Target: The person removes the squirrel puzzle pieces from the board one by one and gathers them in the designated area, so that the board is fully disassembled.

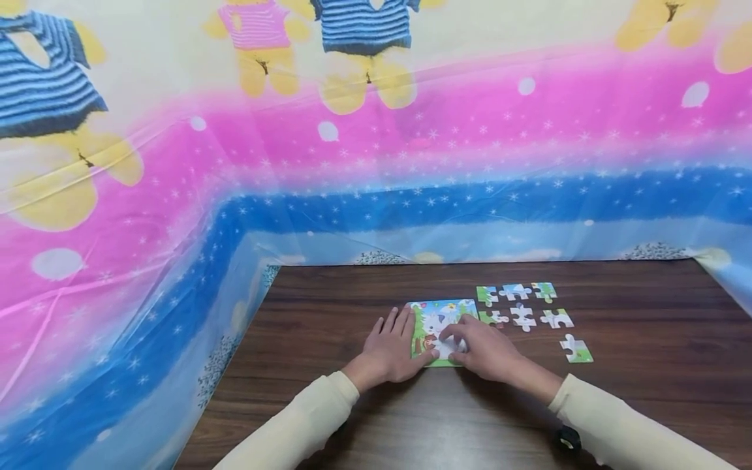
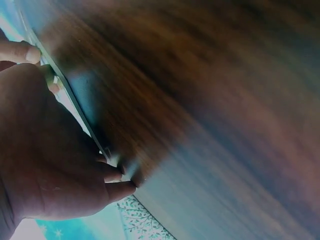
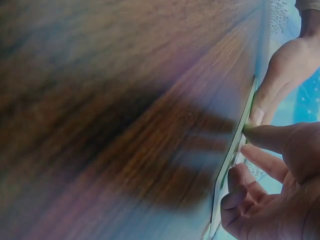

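Note:
A picture puzzle board (image 1: pixel 420 323), with a white animal on green and blue, lies on the table. My left hand (image 1: pixel 390 346) rests along its left side, fingers straight, thumb stretched over the near edge. Over the right part of the board is my right hand (image 1: pixel 484 349), its index finger bent and its thumb down near a white part of the picture. In the right wrist view, the right hand (image 3: pixel 280 175) has its thumb and index fingertips at the board's edge (image 3: pixel 235 137), other fingers curled. Whether a piece is between them cannot be made out.
Several loose puzzle pieces (image 1: pixel 521 318) lie in rough rows right of the board. One piece (image 1: pixel 577 349) lies nearer, beyond the right forearm. The dark wooden table (image 1: pixel 329 294) meets a patterned cloth (image 1: pixel 411 215) at its back and left edges.

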Available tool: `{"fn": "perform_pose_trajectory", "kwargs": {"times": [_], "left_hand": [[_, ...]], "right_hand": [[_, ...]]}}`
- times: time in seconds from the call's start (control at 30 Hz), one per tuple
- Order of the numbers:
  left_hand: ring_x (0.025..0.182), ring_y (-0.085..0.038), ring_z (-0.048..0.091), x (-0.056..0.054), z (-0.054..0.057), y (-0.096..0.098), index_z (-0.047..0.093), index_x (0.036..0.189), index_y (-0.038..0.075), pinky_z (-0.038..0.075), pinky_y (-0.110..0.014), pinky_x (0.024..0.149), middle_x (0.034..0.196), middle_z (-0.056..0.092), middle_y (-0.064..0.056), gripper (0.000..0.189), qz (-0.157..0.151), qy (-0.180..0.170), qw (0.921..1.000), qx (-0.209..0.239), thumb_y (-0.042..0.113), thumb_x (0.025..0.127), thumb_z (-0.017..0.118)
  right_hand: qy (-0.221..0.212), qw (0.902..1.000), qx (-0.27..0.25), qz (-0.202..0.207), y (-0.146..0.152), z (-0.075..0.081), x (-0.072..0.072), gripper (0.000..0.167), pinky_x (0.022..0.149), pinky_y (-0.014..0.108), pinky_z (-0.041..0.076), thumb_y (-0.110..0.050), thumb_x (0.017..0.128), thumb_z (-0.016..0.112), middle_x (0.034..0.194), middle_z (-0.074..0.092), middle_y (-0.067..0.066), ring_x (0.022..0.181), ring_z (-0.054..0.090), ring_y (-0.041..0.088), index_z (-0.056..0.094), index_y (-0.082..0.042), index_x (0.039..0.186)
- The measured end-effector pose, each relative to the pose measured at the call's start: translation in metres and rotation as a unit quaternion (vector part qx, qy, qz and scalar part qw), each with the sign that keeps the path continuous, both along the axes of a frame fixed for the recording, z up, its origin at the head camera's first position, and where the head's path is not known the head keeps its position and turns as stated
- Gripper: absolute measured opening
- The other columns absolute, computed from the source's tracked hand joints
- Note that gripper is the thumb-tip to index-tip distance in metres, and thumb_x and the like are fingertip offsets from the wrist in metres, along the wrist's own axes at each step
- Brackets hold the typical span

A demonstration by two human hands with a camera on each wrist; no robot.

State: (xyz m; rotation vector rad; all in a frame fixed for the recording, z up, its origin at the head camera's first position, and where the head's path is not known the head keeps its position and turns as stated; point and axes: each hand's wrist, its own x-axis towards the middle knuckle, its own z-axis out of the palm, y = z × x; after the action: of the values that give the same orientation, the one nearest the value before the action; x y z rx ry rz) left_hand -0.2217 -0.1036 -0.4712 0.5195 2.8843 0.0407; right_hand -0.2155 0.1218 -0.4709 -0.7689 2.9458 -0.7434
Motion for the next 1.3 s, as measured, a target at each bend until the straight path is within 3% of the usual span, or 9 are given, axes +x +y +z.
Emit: {"fn": "perform_pose_trajectory", "kwargs": {"times": [0.23,0.5,0.97,1.13,1.3], "left_hand": [[0.169,-0.025,0.003,-0.012,-0.008,-0.006,0.005,0.173,0.017,0.013,-0.050,0.136,0.181,0.000,-0.001,0.086,-0.015,-0.036,0.9992,0.005,0.069,0.108,0.026],[0.168,-0.025,-0.007,-0.025,-0.026,-0.011,-0.004,0.172,0.018,0.005,-0.051,0.137,0.181,-0.008,0.000,0.083,-0.019,-0.066,0.9976,0.011,0.065,0.108,0.020],[0.168,-0.024,-0.008,-0.018,-0.015,-0.009,-0.003,0.172,0.018,0.004,-0.050,0.137,0.181,-0.009,0.001,0.081,-0.014,-0.061,0.9980,0.008,0.063,0.109,0.022],[0.168,-0.025,-0.006,-0.017,-0.013,-0.007,-0.003,0.172,0.018,0.005,-0.050,0.137,0.181,-0.009,0.001,0.080,-0.015,-0.058,0.9982,0.009,0.061,0.109,0.022],[0.168,-0.024,-0.007,-0.019,-0.017,-0.008,-0.003,0.172,0.019,0.005,-0.051,0.137,0.181,-0.009,0.001,0.080,-0.014,-0.058,0.9982,0.001,0.063,0.109,0.018]], "right_hand": [[-0.008,1.0000,0.003,0.001,0.000,0.001,-0.001,0.031,0.067,0.033,0.052,-0.017,0.089,0.084,0.108,0.066,0.004,0.085,0.060,0.012,0.075,-0.024,0.118],[-0.064,0.9978,-0.011,0.014,-0.004,0.005,-0.008,0.030,0.070,0.034,0.051,-0.010,0.088,0.082,0.112,0.064,0.009,0.089,0.060,0.016,0.069,-0.021,0.112],[-0.093,0.9944,-0.047,0.017,0.001,0.001,-0.015,0.032,0.072,0.035,0.053,-0.012,0.089,0.083,0.107,0.067,0.008,0.095,0.064,0.020,0.067,-0.024,0.113],[-0.083,0.9931,-0.070,0.045,0.006,-0.001,-0.020,0.025,0.073,0.034,0.054,-0.003,0.096,0.071,0.104,0.071,0.005,0.093,0.065,0.017,0.067,-0.020,0.114],[-0.090,0.9882,-0.103,0.069,0.010,0.000,-0.023,0.024,0.070,0.031,0.053,0.001,0.102,0.059,0.105,0.072,0.004,0.087,0.065,0.014,0.068,-0.018,0.114]]}}
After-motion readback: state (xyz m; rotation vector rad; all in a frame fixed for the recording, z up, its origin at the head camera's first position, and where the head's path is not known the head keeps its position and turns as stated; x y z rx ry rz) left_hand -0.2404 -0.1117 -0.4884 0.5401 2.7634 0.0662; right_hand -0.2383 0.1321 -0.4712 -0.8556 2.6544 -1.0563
